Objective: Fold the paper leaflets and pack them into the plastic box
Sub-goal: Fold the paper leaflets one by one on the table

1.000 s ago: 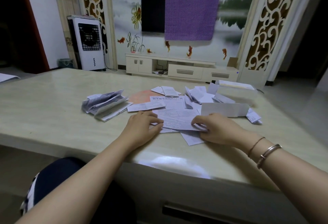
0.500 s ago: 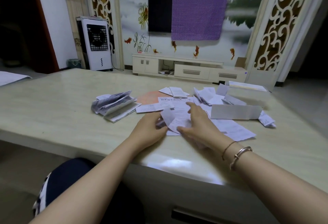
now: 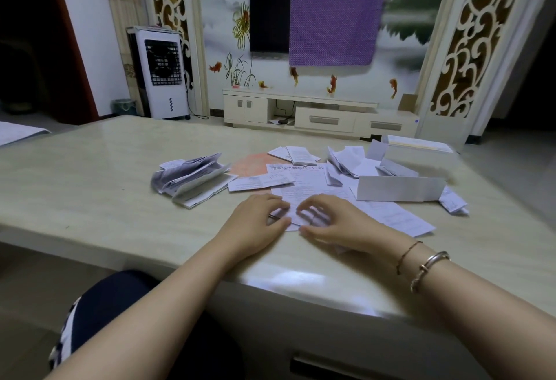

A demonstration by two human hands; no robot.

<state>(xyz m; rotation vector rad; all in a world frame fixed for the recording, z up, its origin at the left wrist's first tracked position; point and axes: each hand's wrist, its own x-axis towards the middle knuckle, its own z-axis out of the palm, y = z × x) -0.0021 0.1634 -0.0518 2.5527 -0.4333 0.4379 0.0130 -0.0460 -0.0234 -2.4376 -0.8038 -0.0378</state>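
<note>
A small white printed leaflet [image 3: 292,215], partly folded, lies on the table [image 3: 90,187] in front of me. My left hand [image 3: 255,224] pinches its left edge between thumb and fingers. My right hand [image 3: 334,223] arches over its right side, thumb at the near edge and curled fingertips on top; those fingers are blurred. A pile of folded leaflets [image 3: 192,179] sits to the left. Unfolded sheets [image 3: 394,217] lie flat to the right. The clear plastic box [image 3: 421,158] stands at the back right, hard to make out.
A white folded card [image 3: 397,188] stands upright just right of my hands. More loose and crumpled leaflets [image 3: 349,160] lie behind it, and an orange round mat [image 3: 249,164] lies under some sheets. The table's near edge is close to my forearms.
My right hand has carried the leaflet's right part leftward over itself, ending close against my left hand. The flat sheet to the right is now uncovered.
</note>
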